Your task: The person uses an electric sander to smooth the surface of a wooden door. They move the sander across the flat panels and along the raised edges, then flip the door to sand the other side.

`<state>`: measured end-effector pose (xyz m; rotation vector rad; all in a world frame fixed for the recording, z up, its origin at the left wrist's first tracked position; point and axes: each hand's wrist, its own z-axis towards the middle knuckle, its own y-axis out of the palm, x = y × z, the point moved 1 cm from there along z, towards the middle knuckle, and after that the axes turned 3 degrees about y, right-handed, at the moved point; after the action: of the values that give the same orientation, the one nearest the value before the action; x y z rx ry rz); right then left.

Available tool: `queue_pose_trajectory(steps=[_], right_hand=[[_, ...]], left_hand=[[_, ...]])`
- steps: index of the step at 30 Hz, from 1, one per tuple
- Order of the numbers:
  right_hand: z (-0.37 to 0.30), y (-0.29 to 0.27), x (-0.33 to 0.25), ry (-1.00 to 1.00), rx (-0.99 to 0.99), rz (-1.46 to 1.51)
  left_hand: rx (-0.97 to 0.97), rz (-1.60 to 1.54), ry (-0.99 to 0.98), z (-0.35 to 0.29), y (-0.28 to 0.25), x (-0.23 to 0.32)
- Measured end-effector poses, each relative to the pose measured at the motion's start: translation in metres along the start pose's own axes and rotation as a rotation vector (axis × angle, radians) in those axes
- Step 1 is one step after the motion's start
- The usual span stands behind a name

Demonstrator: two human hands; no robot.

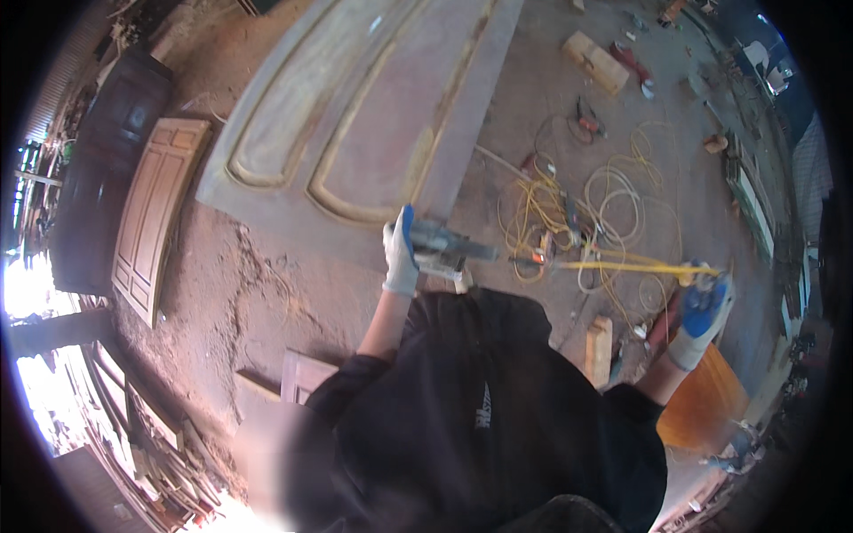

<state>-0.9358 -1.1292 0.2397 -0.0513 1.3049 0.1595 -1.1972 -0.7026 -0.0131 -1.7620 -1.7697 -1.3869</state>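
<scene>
Tool (pixel 444 242), grey & blurred, is just in front of the black jacket (pixel 480 400), near the wooden door (pixel 382 133). Gloved L hand (pixel 402 253) is clamped on its left end; gloved R hand (pixel 708 306) looks closed round the yellow cord (pixel 622 266), stretched straight. Tool prob. heavy, rigid; best held by the body, w/ 2nd hand for support. Cord prob. light, bendy; grip anywhere along it. Can't make out tool's type, underside or cord's join; R fingertips unclear, door's far end cut off.

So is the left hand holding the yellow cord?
No, the right hand holds the yellow cord; the left hand holds a grey tool.
</scene>
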Motion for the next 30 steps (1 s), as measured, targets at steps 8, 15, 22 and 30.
queue_pose_trajectory(steps=[8, 15, 22, 30], right_hand=[[0.135, -0.039, -0.092, -0.133, -0.66, 0.512], [0.038, 0.093, -0.034, -0.2, -0.182, -0.621], [0.014, 0.039, 0.008, -0.174, -0.258, -0.766], [0.036, -0.075, 0.009, -0.194, 0.083, -0.788]], left_hand=[[-0.186, 0.128, -0.213, -0.002, 0.042, -0.083], [-0.279, 1.678, 0.537, -0.053, 0.019, -0.076], [-0.385, 1.944, 0.891, -0.017, -0.066, -0.101], [0.003, 2.115, 0.598, -0.063, -0.08, -0.103]])
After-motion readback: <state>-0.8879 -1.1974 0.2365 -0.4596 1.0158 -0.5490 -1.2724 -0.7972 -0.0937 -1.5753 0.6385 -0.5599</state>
